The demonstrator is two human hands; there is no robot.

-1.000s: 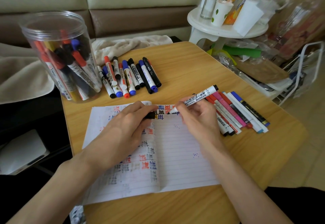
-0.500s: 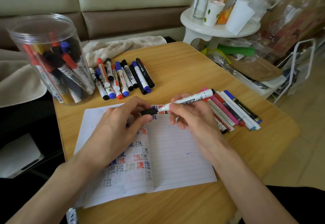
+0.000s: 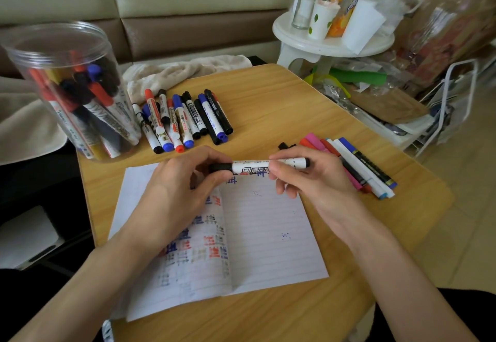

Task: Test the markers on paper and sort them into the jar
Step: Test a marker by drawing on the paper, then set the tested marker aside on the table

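A: Marker [image 3: 251, 167] is level over the top edge of the paper [image 3: 268, 234], black cap at its left end.
B: Left hand [image 3: 174, 188] pinches that cap, and right hand [image 3: 316, 177] grips the barrel.
A: Jar [image 3: 67, 86] stands far left on the table [image 3: 281, 105], full of markers, with a loose row [image 3: 185, 118] just beside it.
B: Second row [image 3: 357, 164] lies behind the right hand.

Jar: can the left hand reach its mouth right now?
Probably yes: the jar stands on the left hand's side, nothing between them, mouth seemingly open. But that hand grips the marker, shared with the right hand.
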